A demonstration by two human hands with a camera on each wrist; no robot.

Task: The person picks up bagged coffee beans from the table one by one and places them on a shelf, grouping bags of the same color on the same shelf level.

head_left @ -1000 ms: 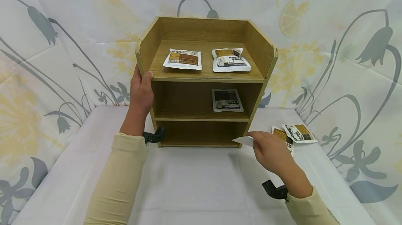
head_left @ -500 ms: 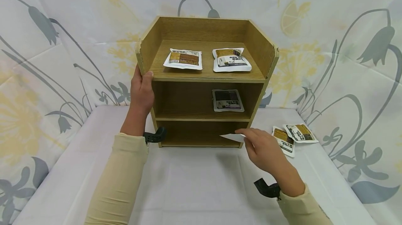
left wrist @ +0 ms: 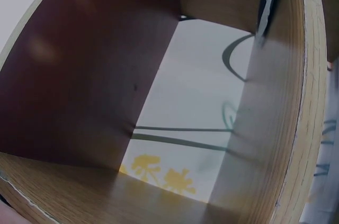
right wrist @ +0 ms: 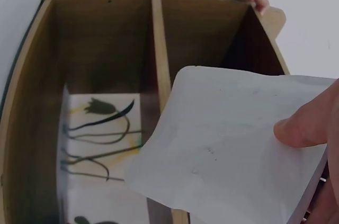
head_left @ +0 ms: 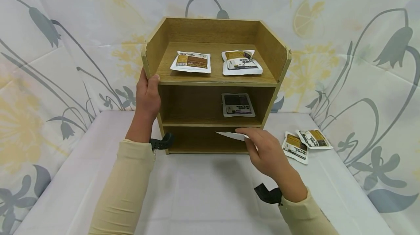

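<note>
My left hand (head_left: 148, 94) grips the left side panel of a small wooden shelf (head_left: 210, 29), thumb on the front edge. In front of the bottom compartment, my right hand (head_left: 264, 151) pinches a flat pouch (head_left: 229, 135) by its right end. Its plain white back (right wrist: 228, 139) fills much of the right wrist view, with the thumb on it. Two printed pouches lie on the top tier, one at left (head_left: 191, 62) and one at right (head_left: 242, 63). A darker-looking pouch (head_left: 237, 105) lies on the right of the middle tier.
Two more pouches, a nearer one (head_left: 296, 148) and a farther one (head_left: 314, 139), lie partly overlapping on the white-covered table (head_left: 197, 191), right of the shelf. Flower-patterned cloth (head_left: 328, 45) hangs behind and along the sides. Shelf boards (right wrist: 159, 38) divide the compartments.
My right hand has moved left with the pouch, from the shelf's right edge to in front of the bottom compartment. The left hand keeps its grip on the shelf.
</note>
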